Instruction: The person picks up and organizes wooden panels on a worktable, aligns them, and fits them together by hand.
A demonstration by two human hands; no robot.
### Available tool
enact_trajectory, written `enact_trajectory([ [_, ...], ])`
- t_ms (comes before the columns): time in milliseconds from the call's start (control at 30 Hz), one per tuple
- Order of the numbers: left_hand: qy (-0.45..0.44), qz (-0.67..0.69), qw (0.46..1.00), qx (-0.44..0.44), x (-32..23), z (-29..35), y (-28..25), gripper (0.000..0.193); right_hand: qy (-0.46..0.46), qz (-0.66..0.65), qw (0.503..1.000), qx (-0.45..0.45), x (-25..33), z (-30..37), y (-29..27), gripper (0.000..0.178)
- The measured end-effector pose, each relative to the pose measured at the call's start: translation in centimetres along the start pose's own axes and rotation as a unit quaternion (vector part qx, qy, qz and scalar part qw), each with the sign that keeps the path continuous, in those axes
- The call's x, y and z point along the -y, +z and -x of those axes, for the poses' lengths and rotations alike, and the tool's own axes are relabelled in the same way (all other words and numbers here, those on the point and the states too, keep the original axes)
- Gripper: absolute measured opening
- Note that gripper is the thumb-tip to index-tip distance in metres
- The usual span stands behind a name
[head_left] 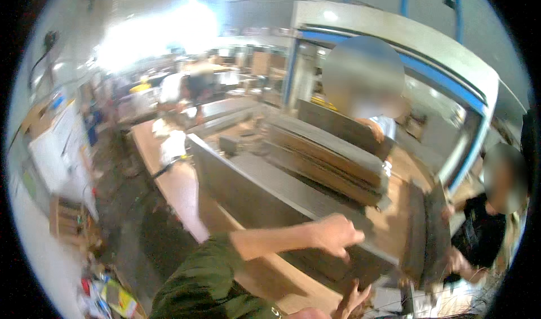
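A long dark grey board (248,186) stands on its edge across the table in front of me, its lighter upper edge running from far left to near right. My left hand (337,235), in a dark green sleeve, reaches over the upper edge near its right part. Its fingers are curled over that edge and the thumb hangs down the near face. Low in the view, my right hand (352,302) is beside the board's lower right end with fingers apart; whether it touches the board is unclear.
Stacked grey boards (321,155) lie on the brown tabletop (287,271) beyond. A person across the table holds a board (338,124); another at right holds upright panels (425,229). A white-and-blue machine frame (394,23) arches behind. A wooden crate (70,220) sits at left.
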State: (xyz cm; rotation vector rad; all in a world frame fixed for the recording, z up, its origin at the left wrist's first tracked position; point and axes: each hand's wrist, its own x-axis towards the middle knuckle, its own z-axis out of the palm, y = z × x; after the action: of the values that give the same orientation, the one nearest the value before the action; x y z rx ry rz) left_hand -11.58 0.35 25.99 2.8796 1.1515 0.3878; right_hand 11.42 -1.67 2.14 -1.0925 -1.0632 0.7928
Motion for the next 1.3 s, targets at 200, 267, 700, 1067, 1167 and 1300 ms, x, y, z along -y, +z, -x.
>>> enact_trajectory([
  [200, 0.007, -0.063, 0.998, 0.026, -2.0, 1.5, 0.5, 0.053, -0.051, 0.088, 0.995, 0.026, 6.4, 3.9, 2.7, 0.081],
  [267, -0.026, -0.119, 0.992, 0.045, -2.9, 3.1, 5.4, 0.057, -0.111, 0.066, 0.991, 0.03, 4.2, 4.6, 3.1, 0.086],
  [700, -0.019, -0.026, 0.999, 0.044, -2.8, 2.4, 5.4, 0.05, 0.016, 0.003, 0.996, 0.09, -1.0, 2.6, 1.2, 0.056],
  [1067, -0.096, -0.033, 0.992, 0.077, 2.2, 5.7, 4.5, 0.045, -0.007, -0.033, 0.996, 0.077, 3.3, 1.0, 0.2, 0.049],
  [1167, -0.045, -0.047, 0.993, 0.098, 3.2, 5.5, 5.1, 0.044, 0.007, -0.04, 0.992, 0.119, 3.5, 0.6, 0.1, 0.043],
  [1300, -0.049, -0.021, 0.996, 0.07, 2.9, 4.5, 5.0, 0.047, 0.122, 0.089, 0.984, 0.09, 6.4, 0.2, -0.4, 0.039],
])
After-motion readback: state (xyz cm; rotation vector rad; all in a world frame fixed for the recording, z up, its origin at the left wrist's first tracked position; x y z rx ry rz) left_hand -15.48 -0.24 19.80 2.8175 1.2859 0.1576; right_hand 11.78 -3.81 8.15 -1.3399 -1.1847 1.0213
